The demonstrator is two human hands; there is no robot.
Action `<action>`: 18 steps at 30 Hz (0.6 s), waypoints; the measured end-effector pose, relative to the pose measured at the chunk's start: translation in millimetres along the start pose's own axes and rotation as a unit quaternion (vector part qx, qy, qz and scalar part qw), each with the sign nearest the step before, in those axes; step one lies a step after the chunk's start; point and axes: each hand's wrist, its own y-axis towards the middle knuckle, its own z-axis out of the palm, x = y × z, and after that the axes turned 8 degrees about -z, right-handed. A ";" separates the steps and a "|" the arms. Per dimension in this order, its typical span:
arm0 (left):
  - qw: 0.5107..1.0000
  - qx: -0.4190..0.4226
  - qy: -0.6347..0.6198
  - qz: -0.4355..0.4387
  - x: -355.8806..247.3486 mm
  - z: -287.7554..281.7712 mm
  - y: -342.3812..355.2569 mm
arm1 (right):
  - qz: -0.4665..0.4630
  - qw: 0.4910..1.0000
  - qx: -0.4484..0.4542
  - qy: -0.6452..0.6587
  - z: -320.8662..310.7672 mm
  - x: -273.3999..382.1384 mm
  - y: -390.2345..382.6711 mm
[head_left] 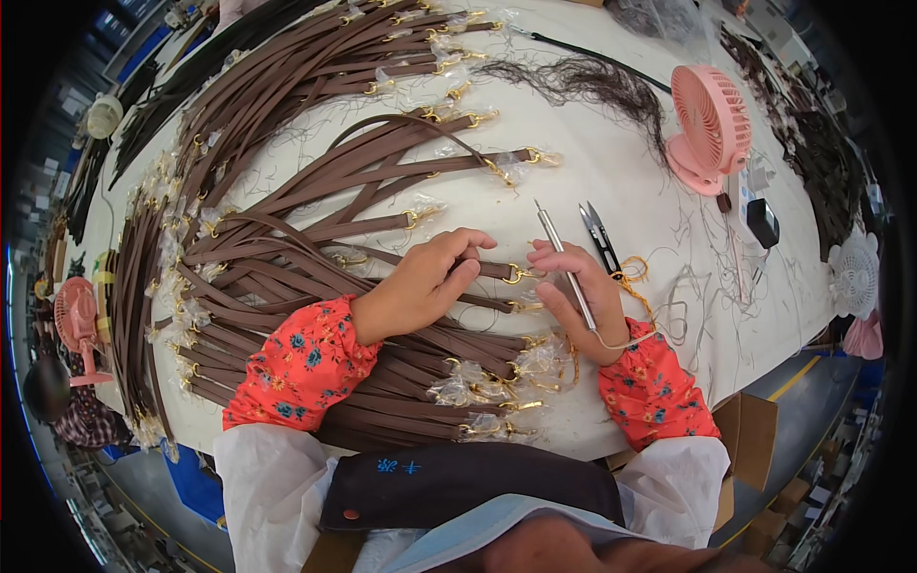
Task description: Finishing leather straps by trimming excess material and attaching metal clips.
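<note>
My left hand (430, 279) is over the brown straps, its fingers bent and a gap between thumb and forefinger. Just past its thumb, the end of a brown strap (494, 270) carries a gold-coloured metal clasp (517, 274). My right hand (585, 298) holds a slim silver pen-shaped tool (564, 250) with a thin cord and a pointed tip aimed away from me. That hand's fingertips are close to the clasp; whether they touch it, I cannot tell. Beside it lie black thread snips (600, 239) with yellow cord on the handle.
Many brown straps (287, 86) with clasps in clear plastic cover the left of the white table (611, 382). Dark loose threads (583, 81) lie at the back. A pink fan (709, 124) stands back right near a power strip (740, 205). A cardboard box (745, 439) is lower right.
</note>
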 end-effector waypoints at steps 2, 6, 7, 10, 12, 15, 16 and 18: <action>0.998 0.038 -0.053 -0.026 2.0 -0.3 0.2 | 0.011 1.000 0.015 0.008 0.3 4.1 2.2; 0.996 0.053 -0.030 -0.068 -5.3 -0.7 1.3 | 0.051 0.997 0.055 0.028 -1.3 7.4 0.4; 0.997 0.044 -0.038 -0.052 -3.4 1.0 1.1 | 0.051 0.997 0.056 0.029 -0.6 7.0 0.7; 0.999 0.028 -0.020 -0.009 3.6 3.8 2.3 | 0.021 0.998 0.054 0.002 1.2 4.7 0.6; 1.000 0.020 0.006 0.019 4.4 4.8 2.9 | 0.008 0.998 0.058 -0.018 1.7 3.7 0.2; 0.999 0.013 0.020 0.022 3.6 6.6 3.0 | -0.005 0.998 0.053 -0.042 2.2 5.0 0.6; 0.999 0.011 0.032 0.029 4.3 6.7 2.8 | -0.005 0.998 0.053 -0.041 2.6 4.7 0.7; 0.998 0.010 0.044 0.037 3.1 6.3 2.6 | -0.040 0.996 0.046 -0.062 3.7 3.5 0.2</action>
